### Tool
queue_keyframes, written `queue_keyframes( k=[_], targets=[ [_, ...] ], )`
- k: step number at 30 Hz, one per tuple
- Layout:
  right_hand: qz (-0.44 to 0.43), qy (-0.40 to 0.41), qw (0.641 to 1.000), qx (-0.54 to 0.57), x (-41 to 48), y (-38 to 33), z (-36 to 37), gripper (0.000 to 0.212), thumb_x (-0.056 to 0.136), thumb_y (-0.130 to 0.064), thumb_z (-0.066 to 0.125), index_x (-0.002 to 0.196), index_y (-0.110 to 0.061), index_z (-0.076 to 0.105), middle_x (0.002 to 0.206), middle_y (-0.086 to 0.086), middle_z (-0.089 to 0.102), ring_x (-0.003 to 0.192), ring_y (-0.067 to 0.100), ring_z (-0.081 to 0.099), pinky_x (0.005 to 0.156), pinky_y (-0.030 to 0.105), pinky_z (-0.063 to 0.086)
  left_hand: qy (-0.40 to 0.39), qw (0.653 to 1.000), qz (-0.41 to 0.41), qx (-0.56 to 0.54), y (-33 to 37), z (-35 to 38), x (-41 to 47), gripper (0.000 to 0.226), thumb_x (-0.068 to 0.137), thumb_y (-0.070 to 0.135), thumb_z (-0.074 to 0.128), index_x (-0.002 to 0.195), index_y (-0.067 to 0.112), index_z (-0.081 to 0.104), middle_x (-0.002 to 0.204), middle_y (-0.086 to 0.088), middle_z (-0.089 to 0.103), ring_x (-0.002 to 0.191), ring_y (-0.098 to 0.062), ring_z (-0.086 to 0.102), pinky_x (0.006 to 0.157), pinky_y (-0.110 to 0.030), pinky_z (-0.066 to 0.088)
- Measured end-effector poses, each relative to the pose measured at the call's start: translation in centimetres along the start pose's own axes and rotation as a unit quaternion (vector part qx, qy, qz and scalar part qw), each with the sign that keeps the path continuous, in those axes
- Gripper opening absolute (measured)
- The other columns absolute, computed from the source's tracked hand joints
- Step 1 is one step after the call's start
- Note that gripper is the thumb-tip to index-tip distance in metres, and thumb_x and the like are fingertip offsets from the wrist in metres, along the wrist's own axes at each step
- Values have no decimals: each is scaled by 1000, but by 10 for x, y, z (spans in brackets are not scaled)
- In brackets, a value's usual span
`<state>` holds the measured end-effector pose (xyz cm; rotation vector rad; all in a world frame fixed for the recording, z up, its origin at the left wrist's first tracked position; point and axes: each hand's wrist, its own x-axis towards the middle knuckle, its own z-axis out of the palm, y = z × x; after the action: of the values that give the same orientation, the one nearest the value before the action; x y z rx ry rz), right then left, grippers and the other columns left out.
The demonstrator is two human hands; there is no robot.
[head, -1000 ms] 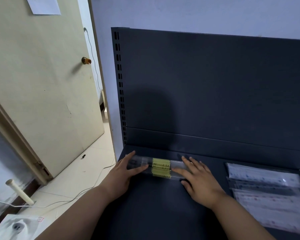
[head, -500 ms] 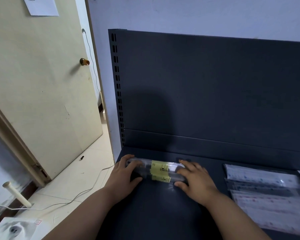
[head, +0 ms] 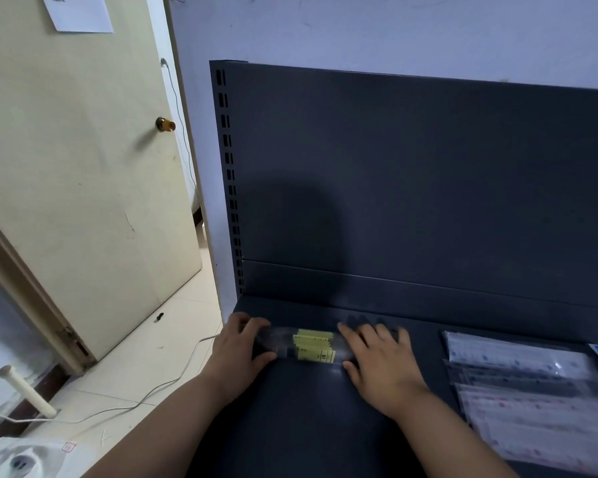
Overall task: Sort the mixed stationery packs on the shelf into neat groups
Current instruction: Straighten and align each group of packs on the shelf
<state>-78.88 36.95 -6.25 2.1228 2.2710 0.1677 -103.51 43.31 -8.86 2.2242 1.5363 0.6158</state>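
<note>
In the head view, the stack of clear packs [head: 313,346] with yellow labels lay at the back left of the shelf [head: 308,415]. It seemed light, slippery and bendable, so best held at both ends. The left hand [head: 237,353] curled round its left end. The right hand [head: 380,363] clasped the right end, fingers on top and thumb in front.

Dim, even indoor light — a soft rounded shadow falls across the dark shelf back panel [head: 428,188], wide-angle bending warps the door [head: 66,201] beside it, slight overall softness.
</note>
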Motion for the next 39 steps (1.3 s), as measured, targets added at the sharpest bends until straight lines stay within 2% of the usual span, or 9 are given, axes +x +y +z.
queue_keyframes(
  k=[4, 6, 10, 13, 20, 23, 26, 33, 39],
  targets=[
    [-21, 10, 1000, 8, -5, -5, 3, 58, 78, -44, 37, 133, -28, 49, 96, -6, 63, 81, 19, 61, 69, 40, 50, 20, 994, 80, 78, -8, 2, -2, 52, 79, 56, 45, 116, 20, 53, 116, -3, 54, 98, -25, 61, 83, -36, 51],
    [-23, 12, 1000, 13, -3, -2, 1, 56, 81, -45, 36, 134, -31, 46, 96, -7, 64, 81, 18, 61, 69, 39, 50, 8, 992, 84, 99, -6, -1, -1, 58, 84, 57, 38, 125, 19, 52, 121, -2, 54, 106, -24, 58, 91, -33, 48],
    [-47, -52, 996, 50, 16, 4, -8, 54, 95, -44, 26, 147, -38, 17, 128, -6, 48, 120, 19, 44, 98, 41, 29, -75, 997, 7, 30, 0, -14, 19, 48, 94, 40, 48, 138, 24, 41, 130, 1, 45, 120, -18, 45, 103, -26, 36],
    [-23, -93, 992, 79, 36, 5, -14, 52, 96, -43, 29, 147, -37, 18, 142, -5, 40, 130, 19, 34, 105, 41, 22, -104, 992, -12, 64, 0, -20, 33, 50, 94, 45, 45, 141, 28, 38, 132, 3, 45, 121, -19, 43, 103, -30, 36],
    [-7, -83, 992, 94, 36, -2, 4, 66, 87, -53, 14, 149, -33, 13, 153, -14, 23, 135, 16, 23, 109, 40, 18, -166, 962, 6, 217, 1, -22, 37, 56, 97, 53, 24, 148, 36, 9, 153, 10, 23, 139, -15, 21, 112, -34, 19],
    [-7, -71, 993, 89, 31, -4, 9, 88, 66, -57, -6, 150, -33, 11, 153, -15, 21, 134, 16, 23, 109, 39, 17, -176, 950, 14, 257, 4, -24, 33, 57, 98, 51, 17, 149, 33, 1, 158, 11, 8, 146, -15, 0, 118, -41, 0],
    [-3, -58, 994, 95, 28, -4, 15, 88, 66, -56, -6, 150, -33, 10, 153, -15, 21, 136, 17, 21, 110, 40, 16, -148, 941, 64, 297, 25, -19, 30, 58, 95, 45, 7, 150, 27, -3, 159, 7, -4, 145, -17, -15, 115, -44, -15],
    [-3, -53, 995, 82, 24, -5, 18, 88, 67, -57, -6, 150, -31, 9, 154, -14, 19, 138, 17, 20, 112, 39, 11, -83, 970, 79, 216, 47, 33, 17, 77, 78, 47, -16, 150, 27, 3, 158, 5, 9, 145, -17, 2, 117, -38, -3],
    [10, -61, 997, 55, 24, -6, 15, 90, 66, -57, -7, 150, -31, 9, 156, -11, 18, 141, 15, 17, 117, 47, 0, -88, 967, 88, 220, 43, 34, 19, 78, 75, 48, -18, 149, 31, 1, 158, 7, 8, 145, -16, 2, 117, -38, -2]
  ],
)
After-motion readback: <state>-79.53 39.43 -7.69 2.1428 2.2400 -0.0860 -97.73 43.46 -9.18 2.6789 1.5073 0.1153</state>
